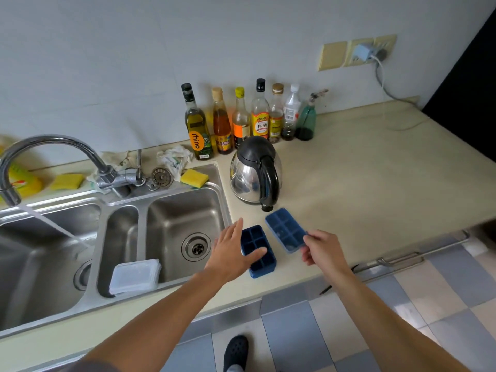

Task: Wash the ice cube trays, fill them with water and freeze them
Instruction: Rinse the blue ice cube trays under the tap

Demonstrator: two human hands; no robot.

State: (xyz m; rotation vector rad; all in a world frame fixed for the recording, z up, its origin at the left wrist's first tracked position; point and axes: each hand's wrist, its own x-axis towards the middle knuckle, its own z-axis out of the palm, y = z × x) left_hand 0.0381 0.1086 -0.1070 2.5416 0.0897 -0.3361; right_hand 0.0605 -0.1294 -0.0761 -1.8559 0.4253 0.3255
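A stack of blue ice cube trays (pixel 261 260) sits on the cream counter just right of the sink. My left hand (pixel 230 251) is spread with straight fingers over its left side, thumb lying across the top tray. A single blue ice cube tray (pixel 285 229) is lifted and tilted to the right of the stack; my right hand (pixel 320 249) pinches its near right end. Several clear lids (pixel 135 276) are stacked in the small middle basin. The faucet (pixel 48 157) pours water (pixel 53 224) into the left basin of the sink (pixel 166 196).
A steel kettle (pixel 255 173) stands just behind the trays. Several bottles (pixel 241 119) line the wall. Yellow sponges (pixel 194 178) and a loose strainer (pixel 161 177) lie on the sink's back ledge. The counter edge (pixel 295 280) runs close below my hands.
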